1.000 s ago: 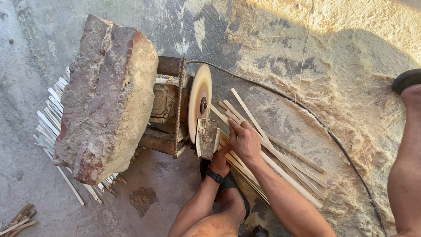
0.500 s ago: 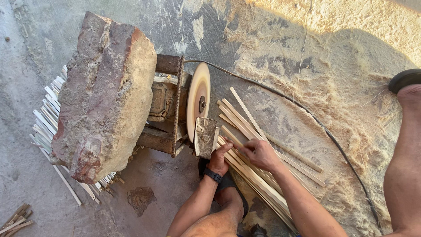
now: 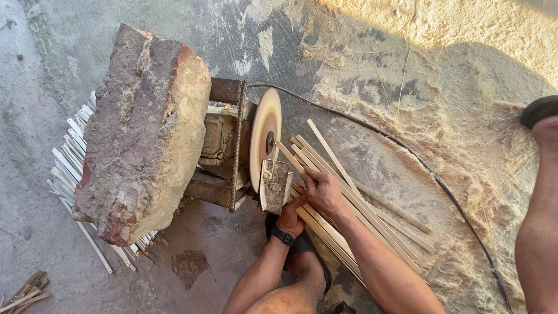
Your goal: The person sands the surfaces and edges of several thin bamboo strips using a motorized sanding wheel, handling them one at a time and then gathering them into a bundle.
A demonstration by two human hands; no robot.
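**Wood strips at the disc**

Grey concrete ground [image 3: 360, 52], cracked and patched, dusted pale with sawdust [image 3: 465, 134] on the right, half in sun. Heavy reddish stone block [image 3: 145, 134] weighing down a rusty motor frame [image 3: 224, 154]; round tan sanding disc [image 3: 264, 136] on edge beside it, small metal rest [image 3: 273, 185] just below. Black cable [image 3: 407, 151] curving away across the sawdust. White finished sticks [image 3: 70, 157] fanned out beneath the block on the left; a few scraps at the bottom left corner.

Loose pile of thin wood strips [image 3: 372, 215] on the ground right of the disc. Right hand [image 3: 322, 191] curled over one wood strip [image 3: 289, 156], fingers closed around it, tip angled up to the disc face. Left hand [image 3: 290, 215], black watch at the wrist, tucked close beneath, fingers bent against the strips near the rest; exact grip not clear. Another person's leg [image 3: 540, 232] at the right edge.

Against half a second earlier: right hand now further left, nearer the disc; block and pile unmoved.
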